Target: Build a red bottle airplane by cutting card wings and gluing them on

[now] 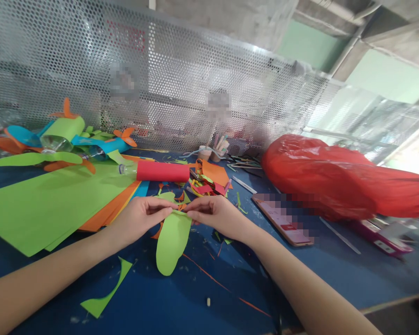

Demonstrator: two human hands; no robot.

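I'm pinching the lime-green rounded paper cutout (pixel 172 241) at its top edge, left hand (pixel 139 218) and right hand (pixel 214 215) both closing on it; its long axis is hanging toward 6 o'clock over the blue tabletop (pixel 230 298).

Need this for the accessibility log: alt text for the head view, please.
Two bare hands, left hand and right hand, pinch the top edge of a rounded green paper cutout over a blue table. Behind lie green paper sheets, a bottle wrapped in red paper, paper scraps and a red plastic bag.
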